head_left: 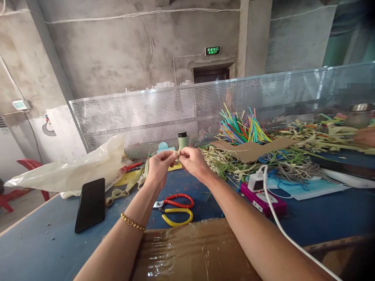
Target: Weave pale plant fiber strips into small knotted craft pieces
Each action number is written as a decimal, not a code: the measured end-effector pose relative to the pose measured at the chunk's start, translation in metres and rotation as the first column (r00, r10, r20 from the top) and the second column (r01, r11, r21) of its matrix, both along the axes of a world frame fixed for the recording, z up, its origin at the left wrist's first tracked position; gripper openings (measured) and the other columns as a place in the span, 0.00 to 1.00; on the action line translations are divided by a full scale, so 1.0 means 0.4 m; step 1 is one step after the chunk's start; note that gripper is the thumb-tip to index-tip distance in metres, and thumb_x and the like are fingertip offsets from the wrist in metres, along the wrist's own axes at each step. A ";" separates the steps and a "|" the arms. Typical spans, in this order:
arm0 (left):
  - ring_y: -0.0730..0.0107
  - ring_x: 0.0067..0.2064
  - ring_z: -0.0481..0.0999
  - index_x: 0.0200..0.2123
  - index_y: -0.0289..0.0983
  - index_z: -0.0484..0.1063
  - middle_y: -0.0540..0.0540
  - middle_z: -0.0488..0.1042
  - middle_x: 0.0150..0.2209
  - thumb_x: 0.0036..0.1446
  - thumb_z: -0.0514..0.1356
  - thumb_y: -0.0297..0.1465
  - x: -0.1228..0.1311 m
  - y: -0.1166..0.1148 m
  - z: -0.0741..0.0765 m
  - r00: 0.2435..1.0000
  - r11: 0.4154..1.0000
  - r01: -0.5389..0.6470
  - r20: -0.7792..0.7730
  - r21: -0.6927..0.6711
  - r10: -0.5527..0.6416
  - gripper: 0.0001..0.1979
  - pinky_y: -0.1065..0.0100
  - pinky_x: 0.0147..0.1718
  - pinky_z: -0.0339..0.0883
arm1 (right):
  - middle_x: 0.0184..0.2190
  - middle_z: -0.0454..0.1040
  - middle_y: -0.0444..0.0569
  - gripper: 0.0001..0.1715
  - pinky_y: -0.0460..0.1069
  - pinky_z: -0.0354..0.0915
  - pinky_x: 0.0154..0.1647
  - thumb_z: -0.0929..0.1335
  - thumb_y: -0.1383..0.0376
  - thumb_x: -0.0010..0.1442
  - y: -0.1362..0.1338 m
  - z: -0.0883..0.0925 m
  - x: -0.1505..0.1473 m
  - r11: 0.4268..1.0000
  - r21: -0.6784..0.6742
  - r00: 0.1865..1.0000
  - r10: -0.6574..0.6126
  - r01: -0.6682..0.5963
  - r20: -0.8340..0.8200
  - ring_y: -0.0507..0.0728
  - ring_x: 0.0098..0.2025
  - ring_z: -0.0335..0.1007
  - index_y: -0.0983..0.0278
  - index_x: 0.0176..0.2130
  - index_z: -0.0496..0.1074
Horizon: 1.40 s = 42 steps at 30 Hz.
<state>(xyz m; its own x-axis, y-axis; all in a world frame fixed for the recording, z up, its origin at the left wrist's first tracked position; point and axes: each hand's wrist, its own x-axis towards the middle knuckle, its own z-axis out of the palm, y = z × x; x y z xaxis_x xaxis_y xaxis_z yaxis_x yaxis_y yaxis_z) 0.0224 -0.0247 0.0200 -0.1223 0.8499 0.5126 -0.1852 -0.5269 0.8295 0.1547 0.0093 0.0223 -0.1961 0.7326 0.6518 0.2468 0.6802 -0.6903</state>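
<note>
My left hand [159,166] and my right hand [191,162] meet above the middle of the blue table [117,246], thumbs and fingers pinched together. Between the fingertips is a small pale green piece [177,153], mostly covered, so its kind is unclear. Just beyond my hands stands a green bottle with a black cap [183,140]. Below them lie scissors [177,210] with one red and one yellow handle. A taped cardboard box [196,253] is between my forearms. Pale curled strips [125,189] lie left of my left hand.
A black phone [90,205] and a plastic bag [88,168] are at left. At right are colourful pipe cleaners [243,127], tangled dry strips [222,160], a purple power strip [263,199] with a white cable, and a blue mask [310,187]. Another person's hand [365,137] shows far right.
</note>
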 end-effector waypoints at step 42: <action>0.76 0.22 0.56 0.15 0.36 0.67 0.51 0.61 0.17 0.47 0.69 0.37 -0.015 -0.025 0.022 0.955 0.995 0.094 -0.280 -0.014 -0.095 0.18 0.69 0.23 0.47 | 0.22 0.70 0.45 0.12 0.46 0.58 0.25 0.66 0.59 0.58 -0.014 0.024 0.020 0.996 0.087 0.996 -0.027 0.035 -0.087 0.51 0.23 0.63 0.64 0.28 0.68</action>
<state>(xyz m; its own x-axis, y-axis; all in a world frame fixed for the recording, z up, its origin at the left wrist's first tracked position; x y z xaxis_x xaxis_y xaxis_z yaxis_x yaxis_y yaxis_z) 0.0165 -0.0347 0.0286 0.1070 0.8510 0.5141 0.0058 -0.5176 0.8556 0.1628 0.0038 0.0321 -0.1152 0.6763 0.7275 0.2114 0.7323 -0.6473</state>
